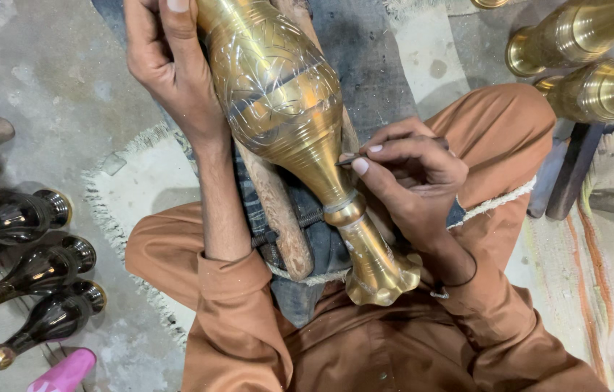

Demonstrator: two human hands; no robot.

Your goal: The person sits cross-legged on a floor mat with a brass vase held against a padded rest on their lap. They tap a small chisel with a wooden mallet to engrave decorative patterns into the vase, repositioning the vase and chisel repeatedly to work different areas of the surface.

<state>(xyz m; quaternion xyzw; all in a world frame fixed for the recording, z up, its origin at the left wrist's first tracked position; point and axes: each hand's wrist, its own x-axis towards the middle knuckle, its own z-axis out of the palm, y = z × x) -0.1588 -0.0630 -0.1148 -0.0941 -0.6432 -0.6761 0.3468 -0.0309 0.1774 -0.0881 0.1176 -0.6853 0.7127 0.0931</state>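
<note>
Basically, right hand (412, 174) pinches a thin engraving tool (350, 160), tip on the brass vase (285, 109) neck. Left hand (172, 65) clasps the vase belly; its long axis runs diagonally toward the lap.

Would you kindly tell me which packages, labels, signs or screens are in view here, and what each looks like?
None: no package, label, sign or screen shows.
Only a pink object at the bottom left edge, cut off; I cannot tell what it is.
</note>
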